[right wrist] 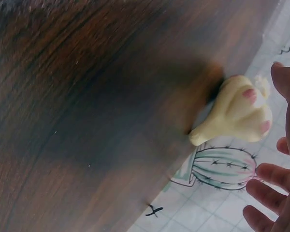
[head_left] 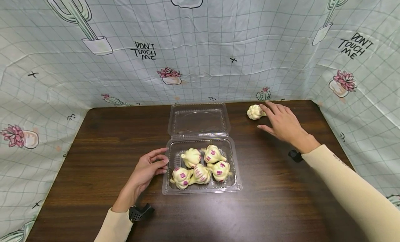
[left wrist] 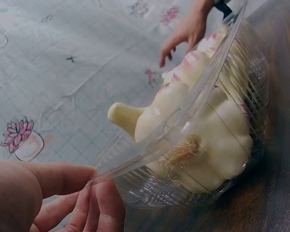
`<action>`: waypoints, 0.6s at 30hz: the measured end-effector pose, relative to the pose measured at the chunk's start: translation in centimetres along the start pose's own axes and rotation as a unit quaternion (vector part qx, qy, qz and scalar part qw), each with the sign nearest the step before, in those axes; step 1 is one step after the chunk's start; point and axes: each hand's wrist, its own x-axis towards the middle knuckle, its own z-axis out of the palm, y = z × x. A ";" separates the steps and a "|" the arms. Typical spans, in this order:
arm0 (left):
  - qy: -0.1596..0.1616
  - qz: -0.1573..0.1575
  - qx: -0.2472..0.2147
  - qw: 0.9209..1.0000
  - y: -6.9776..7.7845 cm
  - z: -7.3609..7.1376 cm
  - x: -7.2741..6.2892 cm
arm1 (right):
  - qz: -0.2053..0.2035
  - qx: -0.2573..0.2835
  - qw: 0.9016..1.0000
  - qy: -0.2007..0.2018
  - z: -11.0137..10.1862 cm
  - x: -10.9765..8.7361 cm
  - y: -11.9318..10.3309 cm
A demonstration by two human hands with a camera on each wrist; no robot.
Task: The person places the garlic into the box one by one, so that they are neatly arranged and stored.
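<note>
A clear plastic clamshell container (head_left: 236, 172) lies with its lid (head_left: 200, 122) folded back on the table. Several garlic bulbs (head_left: 200, 174), cream with purple streaks, sit in its base. My left hand (head_left: 148, 170) pinches the container's left rim between thumb and fingers, as the left wrist view shows close up beside a garlic bulb (left wrist: 208, 145) with dry roots. At the back right, one more garlic bulb (head_left: 255, 112) lies outside the container. Over its right side reaches my right hand (head_left: 282, 122), fingers spread; in the right wrist view that bulb (right wrist: 237, 113) appears apart from the fingers.
The dark wooden table (head_left: 125, 131) meets a hanging white cloth (head_left: 200, 61) with a grid and cactus prints at the back and sides. A black strap device (head_left: 140, 212) is on the left wrist, another (head_left: 295, 156) on the right.
</note>
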 end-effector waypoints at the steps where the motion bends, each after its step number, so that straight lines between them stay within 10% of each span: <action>1: 0.001 0.000 0.000 1.000 0.0 0.0 0.0 | 0.001 -0.001 1.000 -0.001 0.1 0.0 0.1; 18: -0.004 0.003 -0.009 1.000 -0.1 -0.1 0.1 | 0.009 0.004 1.000 0.000 0.8 0.7 1.3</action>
